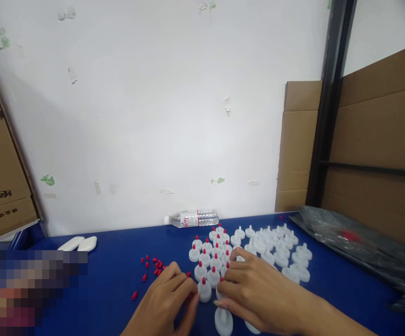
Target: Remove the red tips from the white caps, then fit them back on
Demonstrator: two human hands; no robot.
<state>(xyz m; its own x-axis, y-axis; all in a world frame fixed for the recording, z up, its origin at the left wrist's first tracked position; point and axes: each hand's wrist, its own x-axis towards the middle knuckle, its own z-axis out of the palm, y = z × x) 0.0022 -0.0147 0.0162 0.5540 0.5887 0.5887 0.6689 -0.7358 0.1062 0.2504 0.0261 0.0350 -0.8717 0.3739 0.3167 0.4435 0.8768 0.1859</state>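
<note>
My left hand (169,296) is closed, fingers curled and thumb drawn in, beside the loose red tips (158,266); whatever is between its fingertips is hidden. My right hand (254,287) reaches over the round white nozzle caps, its thumb and fingers around a white cap (219,294) with a red tip, mostly covered by the fingers. Several white caps with red tips (214,277) stand upright in a cluster between and beyond my hands. A plain white cap (223,322) stands just below my right thumb.
More plain white caps (281,254) crowd the blue table (107,289) to the right. A water bottle (198,219) lies along the wall. White oval pieces (88,243) lie at the left, dark plastic bags (359,252) at the right. Cardboard (4,163) stands on both sides.
</note>
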